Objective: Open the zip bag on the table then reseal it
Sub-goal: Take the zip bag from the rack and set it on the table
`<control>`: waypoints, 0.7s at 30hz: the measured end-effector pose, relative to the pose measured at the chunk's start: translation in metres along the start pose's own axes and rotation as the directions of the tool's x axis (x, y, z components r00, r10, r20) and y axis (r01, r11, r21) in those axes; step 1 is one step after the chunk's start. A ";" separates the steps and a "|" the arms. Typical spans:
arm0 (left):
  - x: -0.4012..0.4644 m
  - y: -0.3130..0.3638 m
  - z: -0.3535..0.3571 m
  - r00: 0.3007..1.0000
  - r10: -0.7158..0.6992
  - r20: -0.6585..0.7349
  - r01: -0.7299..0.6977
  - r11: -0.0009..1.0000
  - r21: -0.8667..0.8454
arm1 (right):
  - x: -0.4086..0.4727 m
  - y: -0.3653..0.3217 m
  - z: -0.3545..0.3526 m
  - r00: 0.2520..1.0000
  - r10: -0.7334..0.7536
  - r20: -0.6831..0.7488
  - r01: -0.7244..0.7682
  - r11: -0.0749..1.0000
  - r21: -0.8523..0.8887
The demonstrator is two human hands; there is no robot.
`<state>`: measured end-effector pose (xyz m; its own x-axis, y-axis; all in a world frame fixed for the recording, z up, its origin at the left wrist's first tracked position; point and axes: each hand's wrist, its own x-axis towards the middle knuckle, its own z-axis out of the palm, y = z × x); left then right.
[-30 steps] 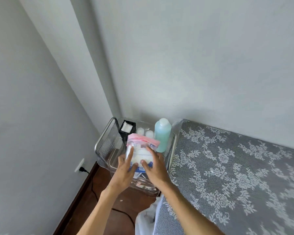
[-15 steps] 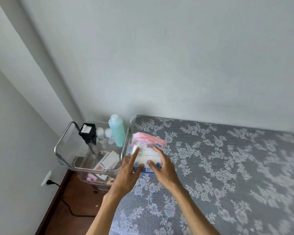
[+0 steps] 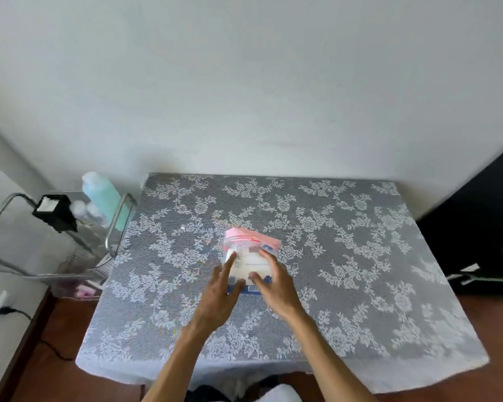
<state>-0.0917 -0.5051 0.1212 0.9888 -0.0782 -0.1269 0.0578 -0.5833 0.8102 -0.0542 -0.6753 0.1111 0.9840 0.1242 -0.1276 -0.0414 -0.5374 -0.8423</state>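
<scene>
Both hands, left hand [image 3: 219,291] and right hand [image 3: 273,282], are gripping the still-sealed zip bag [image 3: 250,256] at table [image 3: 360,256] centre, pink seal at twelve o'clock; opening and resealing remain.

Head-high, forward-down over table [image 3: 360,256]
</scene>
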 end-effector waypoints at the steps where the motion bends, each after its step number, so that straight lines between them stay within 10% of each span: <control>1: 0.000 0.004 0.014 1.000 -0.003 0.003 0.003 1.000 -0.002 | -0.003 0.010 -0.008 1.000 0.008 -0.010 -0.008 1.000 0.006; 21: 0.029 -0.010 0.109 0.986 -0.167 -0.009 0.166 0.974 0.155 | 0.013 0.112 -0.023 0.991 0.120 0.051 -0.110 0.981 -0.162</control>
<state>-0.0783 -0.5893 0.0473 0.9665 0.0272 -0.2553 0.1993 -0.7064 0.6792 -0.0421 -0.7530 0.0268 0.9619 0.1010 -0.2540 -0.1210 -0.6761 -0.7268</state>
